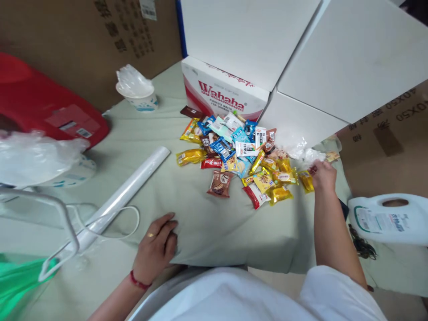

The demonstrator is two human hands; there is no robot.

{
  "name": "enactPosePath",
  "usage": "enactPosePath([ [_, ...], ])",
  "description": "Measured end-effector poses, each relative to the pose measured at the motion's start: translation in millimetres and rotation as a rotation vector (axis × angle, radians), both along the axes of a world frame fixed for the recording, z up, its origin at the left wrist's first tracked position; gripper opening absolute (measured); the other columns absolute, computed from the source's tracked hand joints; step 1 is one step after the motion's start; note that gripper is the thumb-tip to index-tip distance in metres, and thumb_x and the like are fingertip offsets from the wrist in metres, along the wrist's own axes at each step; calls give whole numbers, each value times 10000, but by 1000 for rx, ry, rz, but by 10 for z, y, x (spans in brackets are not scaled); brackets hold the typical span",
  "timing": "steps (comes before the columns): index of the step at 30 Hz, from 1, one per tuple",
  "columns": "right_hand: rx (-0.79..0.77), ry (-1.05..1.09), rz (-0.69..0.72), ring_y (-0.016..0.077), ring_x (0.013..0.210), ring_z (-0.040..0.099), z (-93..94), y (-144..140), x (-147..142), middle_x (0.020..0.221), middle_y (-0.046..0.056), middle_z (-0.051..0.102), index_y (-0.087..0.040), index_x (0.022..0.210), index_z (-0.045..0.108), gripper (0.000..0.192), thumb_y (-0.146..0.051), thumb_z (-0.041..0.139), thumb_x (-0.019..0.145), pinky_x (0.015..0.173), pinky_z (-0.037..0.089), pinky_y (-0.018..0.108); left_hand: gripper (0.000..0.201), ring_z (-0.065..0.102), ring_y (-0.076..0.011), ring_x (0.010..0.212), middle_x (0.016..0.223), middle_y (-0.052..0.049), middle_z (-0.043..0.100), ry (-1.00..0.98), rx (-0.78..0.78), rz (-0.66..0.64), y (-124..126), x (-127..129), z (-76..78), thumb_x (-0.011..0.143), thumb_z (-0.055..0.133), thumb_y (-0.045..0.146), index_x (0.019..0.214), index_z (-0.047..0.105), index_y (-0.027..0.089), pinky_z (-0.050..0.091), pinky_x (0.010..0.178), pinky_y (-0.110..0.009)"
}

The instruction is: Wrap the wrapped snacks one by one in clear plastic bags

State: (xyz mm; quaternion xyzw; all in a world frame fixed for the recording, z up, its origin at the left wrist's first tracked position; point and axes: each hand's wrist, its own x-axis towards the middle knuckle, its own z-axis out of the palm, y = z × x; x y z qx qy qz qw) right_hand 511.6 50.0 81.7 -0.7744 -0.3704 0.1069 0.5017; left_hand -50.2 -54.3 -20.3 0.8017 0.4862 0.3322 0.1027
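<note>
My left hand rests on the green cloth near the front edge, its fingers loosely bent and holding nothing. At the right, my right hand is closed on a crumpled clear plastic bag. A yellow-wrapped snack lies right beside those fingers. Left of it spreads a pile of small packaged snacks in gold, blue, white, red and brown wrappers. A brown snack packet lies at the pile's front, and a gold-wrapped one at its left.
A Wahaha carton stands behind the pile. Leftward are a clear film roll, a white cable, a paper cup holding plastic and a red jug. A white detergent bottle lies at the right.
</note>
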Motion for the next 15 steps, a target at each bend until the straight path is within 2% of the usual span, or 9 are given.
enactPosePath([
  [2,143,336,131,151,676,570,-19,-281,-469,745,0,620,-212,829,637,262,-456,717,775,631,530,292,174,661,-219,1069,1186,-105,667,-161,-153,28,19,40,120,946,518,155,1035,661,196,541,951,-351],
  [3,148,427,187,150,690,595,-59,-433,-771,799,12,656,-210,853,657,302,-466,769,736,616,539,281,162,661,-207,1042,1133,-89,675,-246,-241,30,31,87,188,959,514,174,1013,664,201,540,931,-340],
  [4,125,593,271,150,730,623,-115,-584,-1106,880,26,690,-212,904,682,332,-437,823,704,625,550,267,148,661,-193,986,1061,-74,681,-334,-322,25,44,155,256,970,515,201,980,663,203,542,892,-327],
  [6,40,873,380,139,712,637,-258,-860,-1820,911,24,710,-228,952,707,366,-395,884,679,602,561,242,144,646,-168,859,959,-55,672,-475,-505,-33,68,343,370,977,544,276,973,669,204,537,791,-297],
  [8,-107,1052,455,119,649,621,-402,-1069,-2478,854,7,702,-236,941,716,365,-394,908,673,570,560,221,230,633,-155,802,1027,-70,665,-614,-621,-102,89,569,438,923,628,344,1100,674,204,525,698,-273],
  [9,-160,1102,478,108,605,597,-462,-1141,-2743,811,0,689,-234,921,716,367,-404,915,663,543,550,215,340,646,-170,856,1105,-90,661,-668,-671,-149,99,676,453,862,700,368,1159,670,206,526,693,-270],
  [10,-203,1130,491,97,559,562,-506,-1191,-2950,756,-9,667,-228,893,712,374,-421,921,650,500,523,204,389,646,-182,882,1096,-91,666,-703,-710,-174,108,770,455,807,754,384,1145,683,203,518,688,-265],
  [12,-247,1143,497,66,480,466,-547,-1233,-3173,664,-30,615,-211,816,682,390,-437,931,618,404,414,167,319,614,-163,782,885,-48,665,-772,-800,-139,124,892,430,790,764,417,1004,709,187,472,646,-249],
  [15,-271,1164,484,24,438,328,-517,-1203,-3100,612,-54,555,-189,739,606,422,-421,935,615,352,230,128,369,461,-101,560,606,38,527,-932,-970,-30,142,888,365,770,766,522,822,658,173,347,536,-229],
])
